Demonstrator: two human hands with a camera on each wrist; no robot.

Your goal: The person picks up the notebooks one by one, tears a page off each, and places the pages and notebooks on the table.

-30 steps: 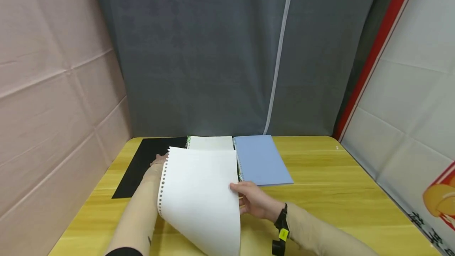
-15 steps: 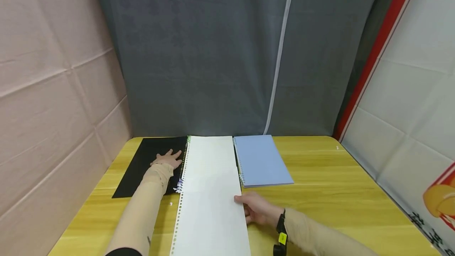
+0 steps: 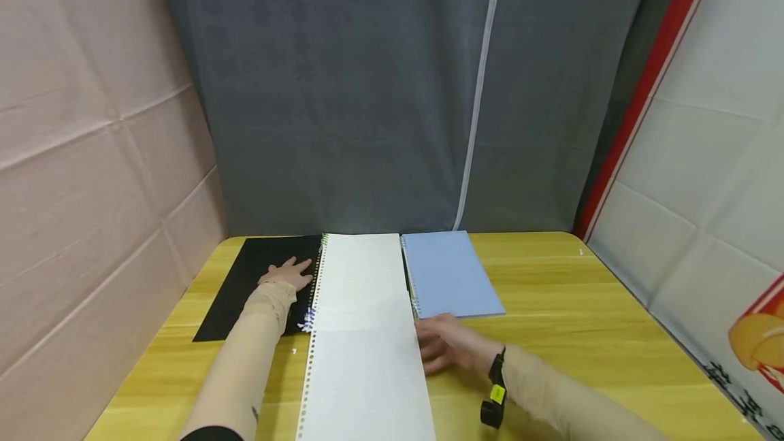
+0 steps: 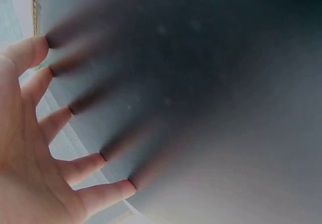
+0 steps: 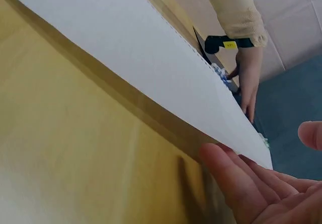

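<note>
The left hand [image 3: 288,273] lies flat with fingers spread on the black cover [image 3: 254,284] near the table's [image 3: 582,305] far left corner. The right hand [image 3: 450,346], fingers loosely extended and holding nothing, hovers just beside the loose punched sheet [image 3: 364,380], which reaches to the near edge below the open notebook [image 3: 361,278]. A blue notebook [image 3: 450,274] lies alongside.

The left hand [image 3: 286,273] lay flat and palm down, its fingers [image 4: 60,121] straight and spread, pointing away from the body, the forearm in a beige sleeve stretched forward behind it. The right hand [image 3: 449,348] hovered low, fingers [image 5: 236,183] loosely extended and relaxed, gripping nothing, pointing toward the left. Its forearm, also in a beige sleeve, came in from the lower right, a dark band around the wrist.
</note>
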